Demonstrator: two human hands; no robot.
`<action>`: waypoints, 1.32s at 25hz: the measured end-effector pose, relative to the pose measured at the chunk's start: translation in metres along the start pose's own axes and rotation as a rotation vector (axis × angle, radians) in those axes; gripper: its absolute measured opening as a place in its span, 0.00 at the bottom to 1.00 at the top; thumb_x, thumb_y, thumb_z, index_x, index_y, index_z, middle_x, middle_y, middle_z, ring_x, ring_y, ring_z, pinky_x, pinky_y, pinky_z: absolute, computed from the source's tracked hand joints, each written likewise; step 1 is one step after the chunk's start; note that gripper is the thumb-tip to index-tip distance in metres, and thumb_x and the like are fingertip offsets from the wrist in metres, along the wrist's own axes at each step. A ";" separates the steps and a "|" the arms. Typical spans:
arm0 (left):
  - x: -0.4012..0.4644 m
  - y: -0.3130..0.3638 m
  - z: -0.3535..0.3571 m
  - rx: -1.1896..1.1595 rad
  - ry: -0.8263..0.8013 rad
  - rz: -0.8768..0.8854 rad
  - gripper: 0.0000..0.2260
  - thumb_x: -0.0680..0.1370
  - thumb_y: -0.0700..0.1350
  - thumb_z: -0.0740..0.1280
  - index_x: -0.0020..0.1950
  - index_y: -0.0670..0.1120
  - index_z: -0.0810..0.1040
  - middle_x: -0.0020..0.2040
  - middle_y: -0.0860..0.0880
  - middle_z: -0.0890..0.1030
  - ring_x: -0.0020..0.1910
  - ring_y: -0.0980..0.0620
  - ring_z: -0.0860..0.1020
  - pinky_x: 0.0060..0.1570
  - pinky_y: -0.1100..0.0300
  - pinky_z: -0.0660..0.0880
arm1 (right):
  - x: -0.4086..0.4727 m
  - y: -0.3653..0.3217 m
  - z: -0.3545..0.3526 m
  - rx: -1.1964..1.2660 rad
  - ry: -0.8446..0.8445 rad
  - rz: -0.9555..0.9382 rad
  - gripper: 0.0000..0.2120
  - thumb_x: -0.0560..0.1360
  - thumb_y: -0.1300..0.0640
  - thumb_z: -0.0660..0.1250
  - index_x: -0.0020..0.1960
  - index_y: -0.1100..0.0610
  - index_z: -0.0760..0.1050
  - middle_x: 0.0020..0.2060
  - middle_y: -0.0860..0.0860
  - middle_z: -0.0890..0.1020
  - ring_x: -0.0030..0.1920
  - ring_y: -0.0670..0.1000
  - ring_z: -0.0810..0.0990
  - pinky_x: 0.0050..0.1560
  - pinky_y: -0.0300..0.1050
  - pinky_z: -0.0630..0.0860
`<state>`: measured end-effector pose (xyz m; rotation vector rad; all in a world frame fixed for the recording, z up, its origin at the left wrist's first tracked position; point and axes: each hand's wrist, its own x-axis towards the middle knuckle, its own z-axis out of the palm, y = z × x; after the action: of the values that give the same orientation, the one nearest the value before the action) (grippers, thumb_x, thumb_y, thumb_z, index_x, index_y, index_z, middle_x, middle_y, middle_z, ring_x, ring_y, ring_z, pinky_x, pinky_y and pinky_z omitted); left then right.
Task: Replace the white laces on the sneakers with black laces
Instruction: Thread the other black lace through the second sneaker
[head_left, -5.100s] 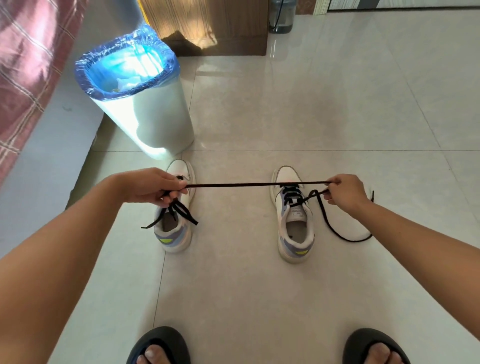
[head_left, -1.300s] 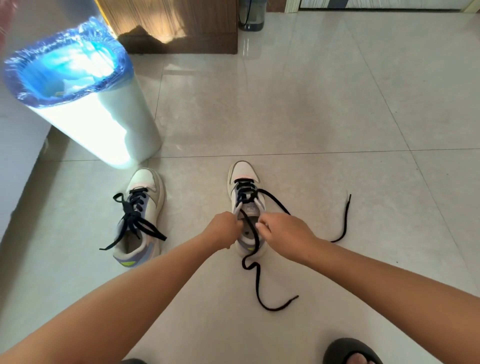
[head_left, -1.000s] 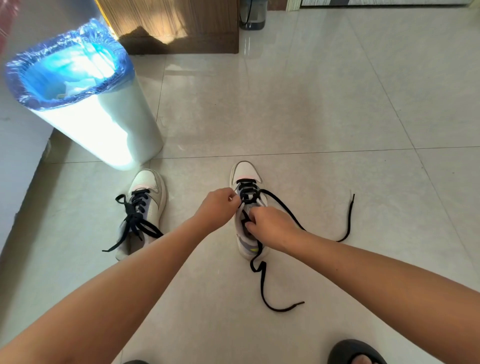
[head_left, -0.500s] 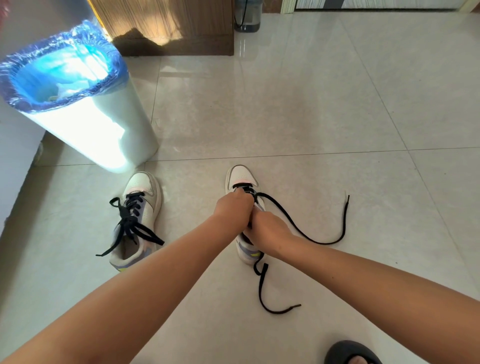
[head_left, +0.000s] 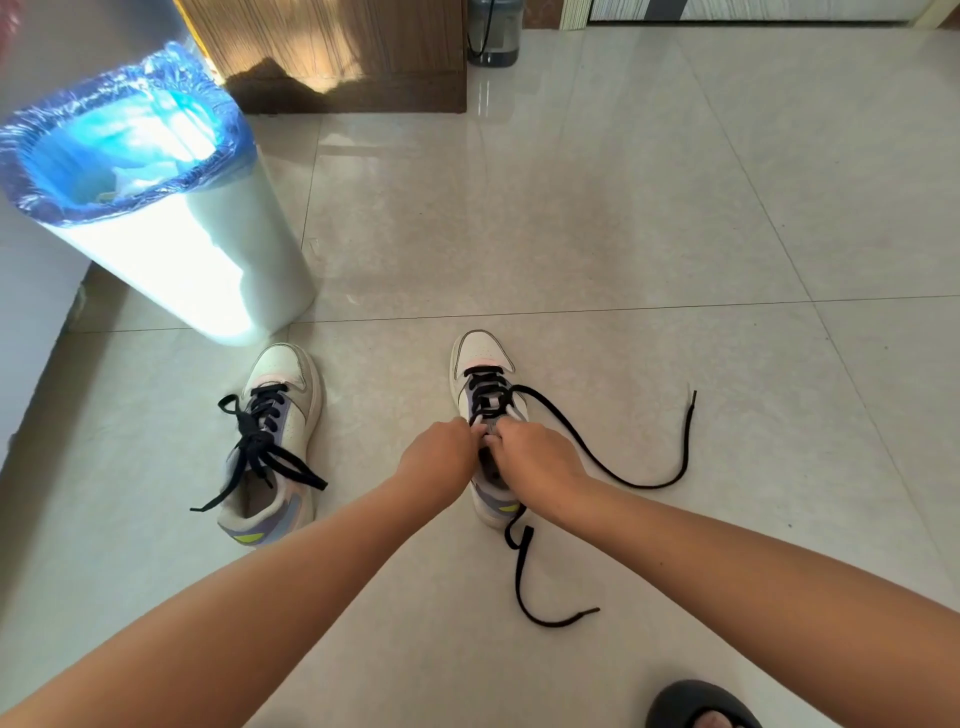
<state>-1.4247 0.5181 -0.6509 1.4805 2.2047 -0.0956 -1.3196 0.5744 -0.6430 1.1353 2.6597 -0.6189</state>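
Two white sneakers stand on the tiled floor, toes pointing away from me. The left sneaker (head_left: 278, 415) carries a black lace tied loosely. The right sneaker (head_left: 480, 353) has a black lace (head_left: 644, 483) threaded through its lower eyelets. One free end curves off to the right, and the other trails past the heel toward me. My left hand (head_left: 441, 457) and my right hand (head_left: 537, 460) meet over the grey tongue, fingers curled. My left hand pinches the sneaker's upper edge and my right pinches the lace. The fingertips are partly hidden.
A white bin (head_left: 171, 244) with a blue liner stands just beyond the left sneaker. A wooden cabinet (head_left: 332, 52) and a grey canister (head_left: 493, 36) are at the back. A black slipper (head_left: 696, 706) on a foot shows at the bottom right.
Both hands came off the stretched lace and closed in on the right sneaker. In the last half second they slid slightly back toward the tongue, and the lace end near me shifted.
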 end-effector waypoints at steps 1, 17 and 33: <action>-0.001 -0.001 0.004 0.059 -0.011 0.009 0.14 0.84 0.44 0.50 0.64 0.41 0.68 0.55 0.40 0.76 0.52 0.41 0.77 0.41 0.56 0.66 | -0.001 0.004 0.001 -0.057 0.004 -0.063 0.10 0.81 0.55 0.55 0.55 0.59 0.72 0.49 0.56 0.80 0.47 0.58 0.79 0.36 0.45 0.64; -0.008 0.004 0.005 -0.119 0.038 0.068 0.22 0.81 0.44 0.54 0.75 0.47 0.57 0.49 0.39 0.80 0.47 0.39 0.78 0.40 0.52 0.71 | 0.023 0.034 -0.033 -0.135 -0.107 -0.146 0.15 0.79 0.52 0.60 0.64 0.55 0.70 0.63 0.52 0.71 0.61 0.54 0.69 0.57 0.49 0.68; -0.016 -0.003 0.000 -0.316 0.087 -0.094 0.02 0.78 0.40 0.56 0.47 0.43 0.64 0.47 0.37 0.78 0.45 0.37 0.75 0.36 0.53 0.64 | 0.004 0.095 -0.048 -0.405 0.538 -0.316 0.16 0.60 0.62 0.80 0.26 0.60 0.73 0.15 0.52 0.69 0.15 0.53 0.67 0.21 0.36 0.64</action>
<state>-1.4226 0.5029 -0.6450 1.2287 2.2328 0.2788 -1.2545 0.6575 -0.6296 0.8580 3.2339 0.2338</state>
